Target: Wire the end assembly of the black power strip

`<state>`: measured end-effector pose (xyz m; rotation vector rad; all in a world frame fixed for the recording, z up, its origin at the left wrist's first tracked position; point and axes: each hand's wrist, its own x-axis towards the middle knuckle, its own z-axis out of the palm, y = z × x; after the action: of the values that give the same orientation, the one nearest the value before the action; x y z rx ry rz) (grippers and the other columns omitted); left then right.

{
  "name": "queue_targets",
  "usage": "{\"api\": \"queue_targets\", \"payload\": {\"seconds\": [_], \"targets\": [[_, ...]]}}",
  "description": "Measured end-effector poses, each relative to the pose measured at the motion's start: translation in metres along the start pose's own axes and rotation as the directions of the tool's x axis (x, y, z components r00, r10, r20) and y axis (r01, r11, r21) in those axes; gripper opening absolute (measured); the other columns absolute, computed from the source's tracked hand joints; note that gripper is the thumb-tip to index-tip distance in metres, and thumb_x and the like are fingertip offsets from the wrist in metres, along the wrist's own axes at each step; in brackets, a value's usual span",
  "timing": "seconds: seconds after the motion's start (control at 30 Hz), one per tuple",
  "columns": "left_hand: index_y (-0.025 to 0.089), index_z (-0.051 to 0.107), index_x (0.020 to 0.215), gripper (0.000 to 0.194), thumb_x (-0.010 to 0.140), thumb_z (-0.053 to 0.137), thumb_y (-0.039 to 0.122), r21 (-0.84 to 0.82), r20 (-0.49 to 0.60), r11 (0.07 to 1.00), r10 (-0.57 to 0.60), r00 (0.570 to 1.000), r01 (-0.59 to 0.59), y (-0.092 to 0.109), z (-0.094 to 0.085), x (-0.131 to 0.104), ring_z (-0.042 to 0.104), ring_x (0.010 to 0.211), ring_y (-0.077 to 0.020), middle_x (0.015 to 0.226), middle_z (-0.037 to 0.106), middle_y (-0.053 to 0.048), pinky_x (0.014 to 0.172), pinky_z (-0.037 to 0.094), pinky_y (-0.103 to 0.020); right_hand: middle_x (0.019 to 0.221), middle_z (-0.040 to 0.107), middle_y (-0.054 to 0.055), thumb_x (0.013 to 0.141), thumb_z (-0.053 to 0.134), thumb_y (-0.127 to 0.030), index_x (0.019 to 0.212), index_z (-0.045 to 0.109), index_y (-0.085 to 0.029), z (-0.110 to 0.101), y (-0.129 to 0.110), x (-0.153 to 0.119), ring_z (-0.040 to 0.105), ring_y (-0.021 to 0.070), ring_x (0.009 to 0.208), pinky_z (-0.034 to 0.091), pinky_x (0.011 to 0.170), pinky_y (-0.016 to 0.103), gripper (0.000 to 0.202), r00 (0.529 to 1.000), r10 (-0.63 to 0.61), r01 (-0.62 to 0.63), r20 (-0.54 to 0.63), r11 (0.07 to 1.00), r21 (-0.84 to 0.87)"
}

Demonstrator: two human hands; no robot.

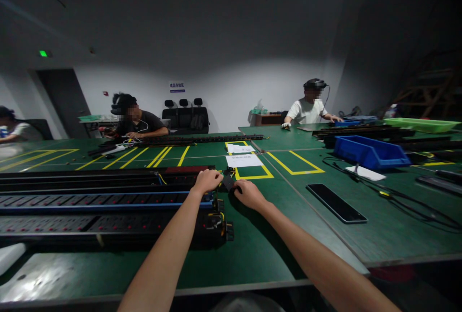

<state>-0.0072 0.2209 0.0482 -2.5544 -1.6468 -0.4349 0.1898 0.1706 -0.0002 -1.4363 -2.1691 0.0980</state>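
Observation:
My left hand (208, 180) is closed at the right end of the farthest long black power strip (119, 177); what its fingertips grip is hidden. My right hand (249, 193) has its fingers curled and pinches the edge of a small black end piece (228, 183). That piece sits between both hands, beside the strip's end, with a bit of yellow wire behind it. Nearer to me lie a blue-edged strip (108, 201) and a black strip with red-dotted sockets (119, 224). Wires and a black connector (229, 231) stick out at the nearest strip's end.
A phone (336, 203), a looped black cable (407, 201) and a blue bin (371, 152) lie to the right. Paper sheets (244, 160) lie ahead on the green table (267, 254). Co-workers sit across at left (139, 122) and right (308, 110).

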Motion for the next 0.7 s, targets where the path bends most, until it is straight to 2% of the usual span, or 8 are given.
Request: {"api": "queue_targets", "payload": {"seconds": [0.13,0.33,0.47,0.6,0.7], "targets": [[0.026,0.076,0.088,0.057,0.1,0.025,0.048,-0.027,0.015,1.0,-0.01,1.0,0.01,0.001,0.0,0.001,0.068,0.099,-0.0257,0.097,0.077,-0.007,0.087,0.046,-0.035,0.098,0.069,0.009,0.092,0.046,-0.015,0.095,0.066,-0.014,0.0,-0.004,0.0,0.061,0.0179,0.091,0.039,0.08,0.024,0.021,0.996,-0.017,0.015,0.084,1.0,0.016],[0.026,0.076,0.089,0.059,0.1,0.025,0.051,-0.023,0.009,1.0,-0.019,1.0,0.019,0.001,0.0,0.001,0.068,0.1,-0.0248,0.097,0.076,-0.007,0.088,0.046,-0.034,0.105,0.068,0.011,0.095,0.043,-0.015,0.1,0.065,-0.013,0.001,-0.007,0.001,0.06,0.0197,0.099,0.039,0.09,0.027,0.023,0.979,-0.152,0.154,0.133,0.988,-0.005],[0.026,0.075,0.089,0.05,0.099,0.031,0.048,-0.008,-0.003,1.0,-0.016,1.0,0.016,0.0,0.002,0.001,0.068,0.099,-0.025,0.099,0.076,-0.007,0.088,0.046,-0.035,0.104,0.069,0.012,0.096,0.045,-0.019,0.101,0.065,-0.012,0.001,-0.011,0.0,0.06,0.0199,0.099,0.04,0.09,0.027,0.021,0.978,-0.165,0.17,0.127,0.985,-0.032],[0.026,0.074,0.088,0.033,0.092,0.044,0.04,0.012,-0.008,1.0,0.003,1.0,-0.003,-0.002,0.003,0.001,0.068,0.095,-0.0239,0.094,0.076,-0.006,0.085,0.046,-0.033,0.106,0.069,0.011,0.1,0.046,-0.027,0.104,0.065,-0.014,-0.003,-0.015,-0.002,0.061,0.0192,0.1,0.039,0.089,0.027,0.023,0.988,-0.118,0.121,0.104,0.992,-0.027],[0.027,0.073,0.088,0.031,0.091,0.045,0.039,-0.001,-0.014,1.0,0.01,1.0,-0.01,-0.002,0.003,0.0,0.068,0.094,-0.0227,0.092,0.076,-0.004,0.083,0.045,-0.031,0.105,0.07,0.01,0.102,0.044,-0.03,0.101,0.065,-0.015,-0.004,-0.017,-0.003,0.061,0.0189,0.099,0.039,0.087,0.027,0.026,0.993,-0.082,0.085,0.083,0.996,-0.033]]}}
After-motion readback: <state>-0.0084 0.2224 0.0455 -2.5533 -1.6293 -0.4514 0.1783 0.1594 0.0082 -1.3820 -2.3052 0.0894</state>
